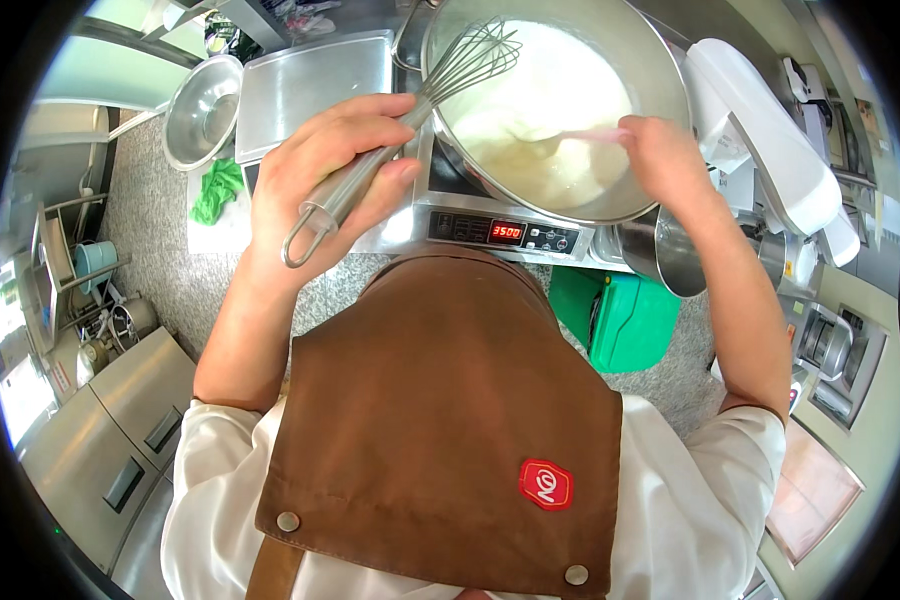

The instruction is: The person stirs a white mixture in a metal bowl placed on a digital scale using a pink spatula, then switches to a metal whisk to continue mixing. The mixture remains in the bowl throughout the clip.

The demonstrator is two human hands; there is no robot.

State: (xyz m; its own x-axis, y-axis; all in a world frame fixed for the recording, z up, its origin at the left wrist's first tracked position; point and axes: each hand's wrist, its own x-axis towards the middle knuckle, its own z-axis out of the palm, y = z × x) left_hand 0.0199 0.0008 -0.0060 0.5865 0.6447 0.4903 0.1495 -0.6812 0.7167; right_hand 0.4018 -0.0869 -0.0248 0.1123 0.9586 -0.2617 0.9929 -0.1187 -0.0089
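My left hand (330, 161) grips the steel handle of a balloon whisk (457, 75). The whisk's wires hang over the left rim of a large steel mixing bowl (664, 82). White, creamy liquid (555, 82) fills the bottom of the bowl, with a yellowish patch near its front side. My right hand (664, 157) reaches over the bowl's right side and holds a pink-handled utensil (596, 135). Its far end dips into the liquid, so I cannot tell its shape. Beneath the bowl is an induction cooker (502, 231) with a lit red display.
Left of the cooker are a steel tray or lid (315, 90), an empty steel bowl (204, 112) and a green cloth (217, 191). A white stand mixer (765, 135) and a steel mixer bowl (679, 255) stand at right. Below the counter is a green bin (634, 322).
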